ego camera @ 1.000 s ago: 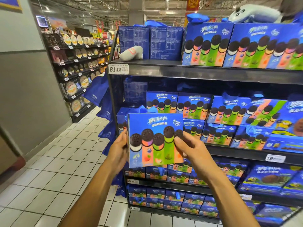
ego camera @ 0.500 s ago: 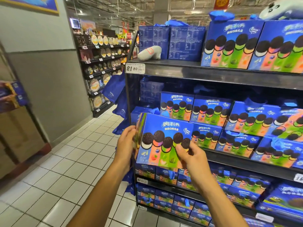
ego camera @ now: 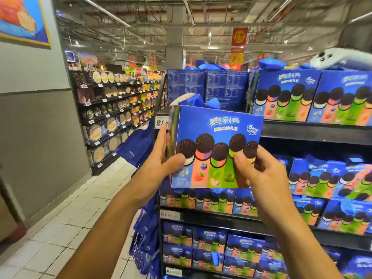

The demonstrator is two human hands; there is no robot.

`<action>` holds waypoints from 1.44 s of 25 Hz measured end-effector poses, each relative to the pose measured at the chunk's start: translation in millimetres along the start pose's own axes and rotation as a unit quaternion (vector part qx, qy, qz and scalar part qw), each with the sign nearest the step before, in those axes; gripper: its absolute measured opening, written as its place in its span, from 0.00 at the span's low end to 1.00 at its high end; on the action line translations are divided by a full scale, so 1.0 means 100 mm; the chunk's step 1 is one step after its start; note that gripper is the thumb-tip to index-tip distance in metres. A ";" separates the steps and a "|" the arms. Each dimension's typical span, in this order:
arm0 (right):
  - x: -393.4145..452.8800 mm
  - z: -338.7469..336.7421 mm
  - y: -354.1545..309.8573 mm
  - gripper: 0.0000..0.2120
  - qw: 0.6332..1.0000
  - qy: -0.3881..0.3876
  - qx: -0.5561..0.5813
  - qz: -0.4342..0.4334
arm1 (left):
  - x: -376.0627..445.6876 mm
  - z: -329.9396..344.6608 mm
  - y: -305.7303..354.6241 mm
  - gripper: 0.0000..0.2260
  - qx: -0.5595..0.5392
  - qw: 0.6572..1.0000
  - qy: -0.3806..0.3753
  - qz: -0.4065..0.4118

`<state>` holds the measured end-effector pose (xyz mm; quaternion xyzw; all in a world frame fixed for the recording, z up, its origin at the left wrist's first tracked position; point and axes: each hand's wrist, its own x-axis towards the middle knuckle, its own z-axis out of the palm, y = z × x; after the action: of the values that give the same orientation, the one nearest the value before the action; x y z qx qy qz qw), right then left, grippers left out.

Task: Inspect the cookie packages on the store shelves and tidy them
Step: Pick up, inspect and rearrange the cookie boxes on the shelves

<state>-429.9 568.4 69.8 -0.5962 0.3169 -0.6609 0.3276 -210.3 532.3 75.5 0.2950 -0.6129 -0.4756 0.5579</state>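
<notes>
I hold a blue cookie gift box (ego camera: pixel 216 127) up in front of the shelf unit, its printed front facing me. My left hand (ego camera: pixel 161 158) grips its left edge, thumb across the front and fingers along the side. My right hand (ego camera: pixel 255 170) grips the lower right corner, thumb on the front. Matching blue cookie boxes (ego camera: pixel 285 95) stand in a row on the top shelf (ego camera: pixel 314 131). More of them (ego camera: pixel 314 180) fill the shelves below.
A white plush toy (ego camera: pixel 330 58) lies on top of the upper boxes. Blue tote bags (ego camera: pixel 136 146) hang off the shelf unit's left end. An aisle of white floor tiles (ego camera: pixel 60 228) runs left, past a grey wall and shelves of round tins (ego camera: pixel 108 117).
I have raised the box higher, from mid-shelf level to the top shelf's edge, and the view has tilted up and left. Both hands keep their hold.
</notes>
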 end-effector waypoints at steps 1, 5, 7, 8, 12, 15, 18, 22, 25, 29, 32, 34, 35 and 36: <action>0.15 0.04 -0.09 0.05 1.000 0.009 -0.002 -0.021 | 0.14 -0.02 0.12 0.59 0.005 0.999 -0.031 0.015; 0.67 0.18 -0.32 0.07 0.997 0.044 -0.018 -0.067 | 0.74 -0.11 0.51 0.48 -0.028 0.995 -0.089 0.039; 0.89 0.21 -0.37 0.06 0.994 0.058 -0.032 -0.092 | 1.02 -0.12 0.64 0.39 -0.011 0.992 -0.114 0.052; 0.98 0.23 -0.38 0.07 0.992 0.067 -0.044 -0.098 | 1.14 -0.12 0.65 0.37 0.008 0.991 -0.119 0.062; 1.31 0.20 -0.27 0.04 0.980 0.116 -0.124 -0.104 | 1.49 -0.09 0.55 0.26 0.069 0.988 -0.098 0.098; 1.46 0.12 -0.13 0.04 0.978 0.122 -0.151 -0.080 | 1.61 -0.07 0.38 0.24 0.071 0.990 -0.086 0.092; 1.54 0.05 -0.02 0.06 0.979 0.105 -0.158 -0.080 | 1.66 -0.08 0.27 0.29 0.074 0.990 -0.083 0.081; 1.64 -0.03 0.08 0.10 0.979 0.098 -0.160 -0.082 | 1.74 -0.02 0.22 0.22 0.106 0.989 -0.068 0.082; 1.71 -0.08 0.09 0.08 0.977 0.088 -0.179 -0.072 | 1.80 0.03 0.21 0.22 0.132 0.988 -0.038 0.072; 1.77 -0.16 0.10 0.07 0.943 0.112 -0.307 -0.058 | 1.85 0.06 0.20 0.24 0.164 0.985 -0.003 0.057; 1.76 -0.20 0.10 0.15 0.901 0.162 -0.398 -0.059 | 1.85 0.12 0.20 0.25 0.172 0.983 0.014 0.059; 1.76 -0.22 0.07 0.17 0.895 0.172 -0.407 -0.063 | 1.84 0.15 0.20 0.24 0.184 0.980 0.037 0.068; 1.75 -0.23 0.06 0.17 0.896 0.168 -0.407 -0.063 | 1.84 0.16 0.19 0.24 0.190 0.978 0.049 0.072; 1.75 -0.25 0.06 0.18 0.895 0.165 -0.409 -0.065 | 1.84 0.17 0.18 0.24 0.193 0.977 0.058 0.074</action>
<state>-467.0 423.9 164.6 -0.5795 0.5694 -0.5813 -0.0460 -260.9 378.8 167.7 0.3782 -0.6800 -0.2881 0.5583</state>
